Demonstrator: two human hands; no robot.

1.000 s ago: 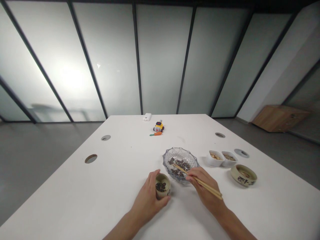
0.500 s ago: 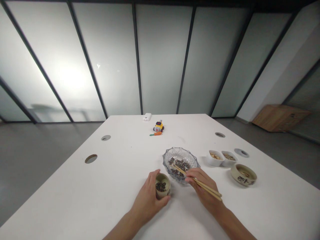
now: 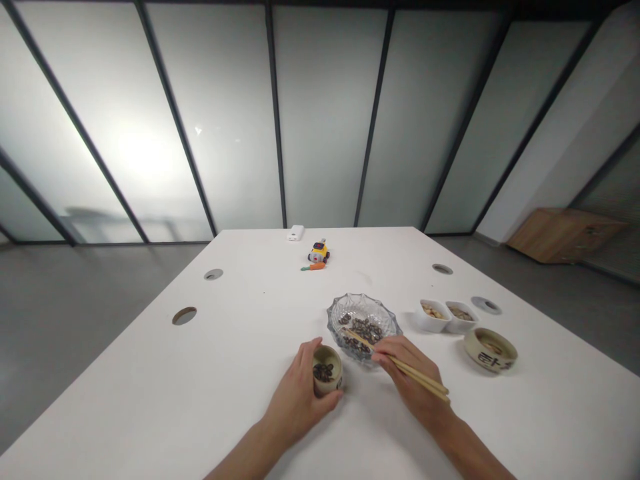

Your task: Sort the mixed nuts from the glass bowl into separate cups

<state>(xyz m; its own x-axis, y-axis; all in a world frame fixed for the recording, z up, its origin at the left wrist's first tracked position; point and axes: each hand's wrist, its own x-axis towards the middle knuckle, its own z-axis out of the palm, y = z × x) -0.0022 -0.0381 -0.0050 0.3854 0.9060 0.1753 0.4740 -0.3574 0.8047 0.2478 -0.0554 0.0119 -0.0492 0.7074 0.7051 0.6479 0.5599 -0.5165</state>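
Note:
My left hand (image 3: 301, 390) is wrapped round a small beige cup (image 3: 336, 381) that stands on the white table, with several dark beans (image 3: 323, 373) inside. In my right hand (image 3: 413, 373) is a pair of wooden chopsticks (image 3: 423, 379). Their tips reach down into a clear glass bowl (image 3: 388, 316), among many dark beans (image 3: 369, 329). Whether a bean sits between the tips is too small to tell. The bowl stands just beyond and right of the cup, and my right hand covers part of its near rim.
Two joined white dishes (image 3: 433, 323) with small pieces inside and a wide beige bowl (image 3: 493, 362) stand to the right. A yellow toy car (image 3: 319, 252), an orange-handled toy screwdriver (image 3: 315, 267) and a white box (image 3: 295, 233) lie farther back. Round holes pierce the table (image 3: 240, 333).
The whole view has shifted very slightly. Both hands keep their places at the cup and the glass bowl, with the chopstick tips still among the beans.

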